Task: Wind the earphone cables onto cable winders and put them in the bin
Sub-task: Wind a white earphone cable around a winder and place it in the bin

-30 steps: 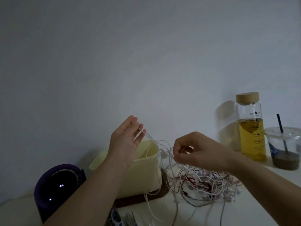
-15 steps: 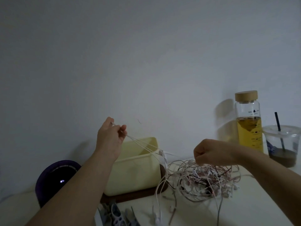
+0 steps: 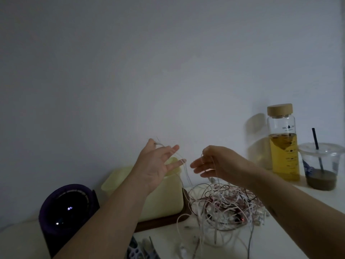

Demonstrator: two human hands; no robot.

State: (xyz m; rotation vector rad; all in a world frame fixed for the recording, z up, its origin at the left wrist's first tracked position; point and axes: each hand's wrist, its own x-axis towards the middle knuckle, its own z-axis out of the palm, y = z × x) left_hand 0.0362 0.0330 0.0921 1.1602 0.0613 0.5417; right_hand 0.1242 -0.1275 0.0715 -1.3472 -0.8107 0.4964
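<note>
Coming up off the tangle (image 3: 224,204), the right hand (image 3: 216,163) now seems to pinch the earphone cable (image 3: 188,176) draped over the spread fingers (image 3: 173,148) of the left hand (image 3: 155,165), so it's nearly freed.

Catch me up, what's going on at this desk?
A person is untangling earphone cables. Both hands are raised above the cable tangle on the table. The left hand has its fingers spread, with a thin white cable draped over them. The cable also hangs from the right hand down into the tangle, though whether it is pinched there is unclear. The yellow bin stands behind the left hand. No wound cable is visible.
</note>
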